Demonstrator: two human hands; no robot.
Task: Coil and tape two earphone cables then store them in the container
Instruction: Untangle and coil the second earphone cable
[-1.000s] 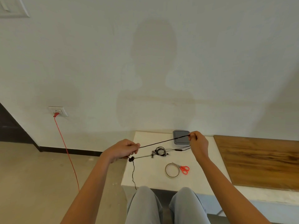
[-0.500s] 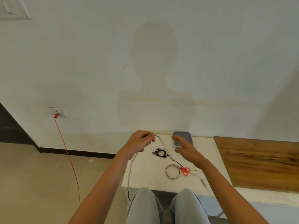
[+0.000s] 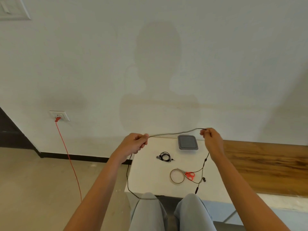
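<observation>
My left hand (image 3: 134,144) and my right hand (image 3: 211,139) each pinch a black earphone cable (image 3: 173,133), which stretches in the air between them above the white table (image 3: 150,177). One end of the cable hangs from my left hand down over the table's left edge. The other end drops from my right hand, past the scissors, with an earbud lying on the table. A second earphone (image 3: 164,156) lies coiled on the table. The grey lidded container (image 3: 187,142) sits at the back by the wall.
A tape roll (image 3: 177,176) and red-handled scissors (image 3: 189,175) lie near the front of the table. A wooden board (image 3: 266,165) adjoins the table on the right. A red cord (image 3: 70,162) hangs from a wall socket at the left. My knees are under the front edge.
My hands came together, the right one letting go, and have spread apart again. The right hand now pinches the cable further along, and the stretch between them hangs higher.
</observation>
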